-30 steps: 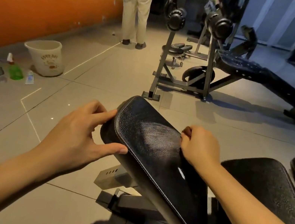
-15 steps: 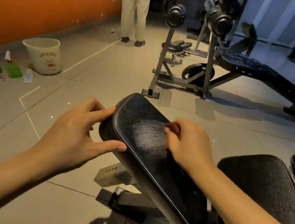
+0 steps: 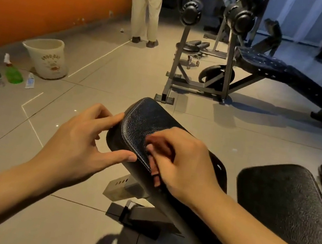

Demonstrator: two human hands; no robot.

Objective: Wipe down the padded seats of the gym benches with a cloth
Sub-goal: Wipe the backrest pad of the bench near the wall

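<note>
Braces the tilted black padded seat (image 3: pixel 144 123), centre of frame, with the left hand (image 3: pixel 78 146): thumb and forefinger stretched straight, touching its left edge, other fingers loosely bent. Presses the right hand (image 3: pixel 180 164) onto the pad's top, fingers curled under; cannot tell whether holding anything. Far left of frame: white bucket (image 3: pixel 46 58), green spray bottle (image 3: pixel 13 74) near it.

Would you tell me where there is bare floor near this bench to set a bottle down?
Free: the grey tiled floor between the left hand and the green spray bottle, and between the tilted black padded seat and the grey steel rack. Crowded: along the orange wall by the white plastic bucket; right, the second black pad sits close.
</note>
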